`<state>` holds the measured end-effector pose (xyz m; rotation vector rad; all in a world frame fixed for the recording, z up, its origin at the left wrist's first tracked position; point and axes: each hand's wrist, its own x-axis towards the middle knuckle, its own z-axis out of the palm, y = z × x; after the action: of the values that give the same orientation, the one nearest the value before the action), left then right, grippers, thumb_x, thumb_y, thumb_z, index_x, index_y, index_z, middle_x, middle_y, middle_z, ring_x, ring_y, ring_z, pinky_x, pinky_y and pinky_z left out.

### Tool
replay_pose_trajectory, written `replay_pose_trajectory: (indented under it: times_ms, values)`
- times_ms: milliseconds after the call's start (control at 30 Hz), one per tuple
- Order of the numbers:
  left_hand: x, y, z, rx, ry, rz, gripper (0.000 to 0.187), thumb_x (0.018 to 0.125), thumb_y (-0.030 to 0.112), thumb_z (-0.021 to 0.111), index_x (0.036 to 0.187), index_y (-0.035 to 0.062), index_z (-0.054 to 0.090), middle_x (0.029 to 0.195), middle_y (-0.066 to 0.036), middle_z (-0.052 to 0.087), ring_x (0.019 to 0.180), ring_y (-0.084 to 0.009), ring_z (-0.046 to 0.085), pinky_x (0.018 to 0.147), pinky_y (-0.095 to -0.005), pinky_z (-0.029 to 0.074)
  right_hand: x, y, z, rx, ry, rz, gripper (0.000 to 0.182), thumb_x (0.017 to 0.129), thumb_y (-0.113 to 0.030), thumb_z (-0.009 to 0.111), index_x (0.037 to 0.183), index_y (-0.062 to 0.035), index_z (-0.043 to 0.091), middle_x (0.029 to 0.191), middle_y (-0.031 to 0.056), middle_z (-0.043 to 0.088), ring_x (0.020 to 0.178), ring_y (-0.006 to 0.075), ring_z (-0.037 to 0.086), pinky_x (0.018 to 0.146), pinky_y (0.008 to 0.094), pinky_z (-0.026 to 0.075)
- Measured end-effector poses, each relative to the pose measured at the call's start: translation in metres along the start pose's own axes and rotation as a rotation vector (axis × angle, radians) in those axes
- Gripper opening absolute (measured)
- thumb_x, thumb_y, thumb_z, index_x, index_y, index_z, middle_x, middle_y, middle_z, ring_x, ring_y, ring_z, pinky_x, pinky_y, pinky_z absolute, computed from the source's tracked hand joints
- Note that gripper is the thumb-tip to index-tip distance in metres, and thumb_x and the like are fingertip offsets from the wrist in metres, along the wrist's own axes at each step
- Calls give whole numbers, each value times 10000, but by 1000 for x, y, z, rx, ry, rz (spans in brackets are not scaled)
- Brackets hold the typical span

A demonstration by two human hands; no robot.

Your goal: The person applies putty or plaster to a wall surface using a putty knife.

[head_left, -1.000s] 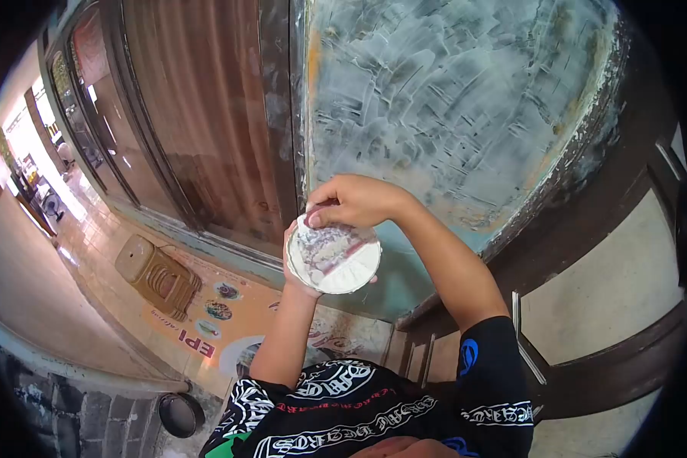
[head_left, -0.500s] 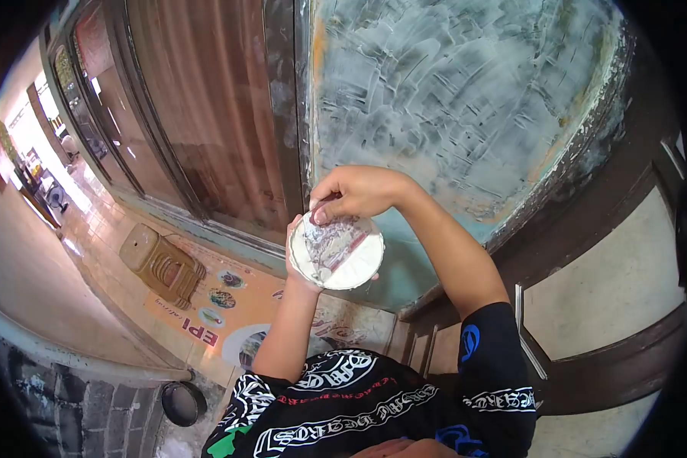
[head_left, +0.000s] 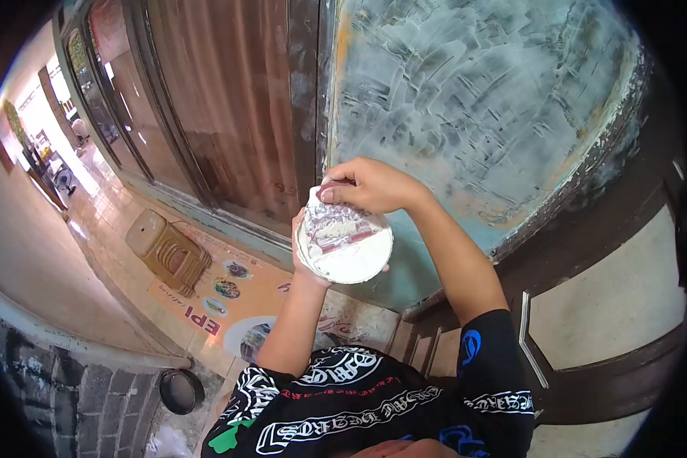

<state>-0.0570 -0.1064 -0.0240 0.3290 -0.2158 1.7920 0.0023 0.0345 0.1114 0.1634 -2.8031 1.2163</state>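
Note:
My left hand (head_left: 305, 256) is wrapped round the side and underside of a round tub (head_left: 356, 265) filled with white paste. Pinched in my right hand (head_left: 364, 185) is a dark red scraper (head_left: 334, 221), its wide blade smeared with white and lying over the upper part of the tub. The blade's lower edge touches or hovers just above the paste; which one I cannot tell. Beyond my hands stands a wall panel (head_left: 473, 99) with patchy white and grey smears.
A brown plastic stool (head_left: 168, 252) stands at the left on an orange printed banner (head_left: 237, 294). A dark round container (head_left: 181, 391) sits at the lower left. Curtained window panes (head_left: 229, 107) rise at the upper left, and brown-framed panels (head_left: 603, 298) stand at the right.
My right hand has raised the scraper a little and turned its blade, whose lower edge now lies flatter across the tub. The view has shifted slightly.

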Motion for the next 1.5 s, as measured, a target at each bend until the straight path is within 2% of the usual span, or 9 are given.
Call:
replay_pose_trajectory:
  times_ms: [433, 533, 567, 633, 867, 967, 1100, 1133, 1500]
  values:
    - [4, 5, -11, 75, 10, -29, 659, 962, 576, 399, 1417, 109, 498, 1399, -185, 541, 1209, -465, 553, 935, -756, 418, -6, 24, 0, 132, 182, 147, 312, 993, -304, 621, 972, -2, 698, 739, -3, 630, 656, 50, 522, 593, 267, 453]
    - [4, 5, -8, -58, -12, -43, 660, 962, 580, 393, 1425, 122, 494, 1414, -184, 529, 1216, -469, 547, 926, -788, 392, -9, 9, -3, 27, 198, 214, 335, 999, -313, 614, 950, 9, 693, 718, -27, 618, 626, 36, 501, 560, 256, 437]
    - [5, 7, -8, -15, 142, 0, 645, 937, 583, 443, 1427, 169, 504, 1434, -175, 514, 1222, -507, 520, 820, -886, 329, -8, 10, -3, 25, 200, 213, 335, 999, -313, 614, 950, 9, 693, 718, -27, 618, 626, 36, 501, 560, 256, 437]
    - [5, 7, -4, -57, -23, -43, 667, 959, 587, 391, 1431, 126, 490, 1419, -183, 525, 1227, -472, 538, 921, -795, 385, -8, 15, -3, 167, 223, 126, 334, 994, -320, 618, 934, 0, 694, 682, -15, 597, 620, 37, 486, 557, 259, 431]
    - [7, 7, -10, -46, -33, -8, 668, 965, 586, 380, 1421, 113, 499, 1399, -188, 543, 1217, -463, 549, 958, -726, 425, -8, 23, -2, 108, 263, 126, 349, 990, -326, 625, 946, 15, 688, 710, -22, 612, 641, 49, 489, 578, 269, 439]
    - [12, 13, -26, -132, 88, 18, 667, 964, 585, 383, 1424, 116, 497, 1402, -185, 541, 1219, -463, 547, 956, -731, 421, -7, 32, 2, 254, 236, 93, 326, 984, -321, 629, 957, -2, 690, 697, 0, 614, 660, 43, 511, 596, 254, 450]
    - [10, 3, 2, -70, -143, -85, 659, 959, 577, 399, 1412, 112, 510, 1403, -178, 542, 1218, -455, 551, 949, -728, 429, -11, 17, -1, -20, 271, 204, 315, 989, -309, 624, 944, -3, 687, 719, 2, 620, 659, 49, 511, 603, 264, 454]
    - [11, 6, -11, -70, 8, -22, 664, 954, 581, 400, 1415, 116, 506, 1409, -179, 536, 1218, -458, 550, 933, -745, 424, -11, 19, -4, 15, 281, 209, 311, 988, -305, 624, 939, -5, 687, 709, 7, 614, 652, 52, 502, 597, 273, 450]
    - [15, 14, -19, -54, 19, 7, 671, 950, 593, 397, 1407, 116, 516, 1388, -178, 556, 1194, -461, 565, 943, -728, 432, -7, 29, 3, 111, 349, 140, 309, 976, -284, 637, 922, 16, 690, 701, 5, 613, 653, 71, 509, 596, 293, 452]
